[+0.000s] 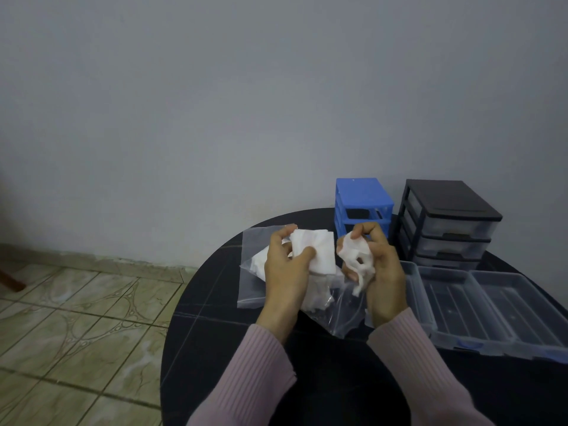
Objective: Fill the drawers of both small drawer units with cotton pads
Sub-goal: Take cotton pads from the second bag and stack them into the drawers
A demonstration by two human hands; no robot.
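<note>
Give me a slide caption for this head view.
Both hands, left and right, hold cotton pads above a plastic bag, beside emptied drawers.

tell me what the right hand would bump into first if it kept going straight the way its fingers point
Probably the blue drawer unit: the right hand, gripping cotton pads, points away from the person toward it. Depth is unclear from this single view.

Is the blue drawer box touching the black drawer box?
Apart. The head view shows a strip of grey wall and dark table between the blue drawer box and the black drawer box.
</note>
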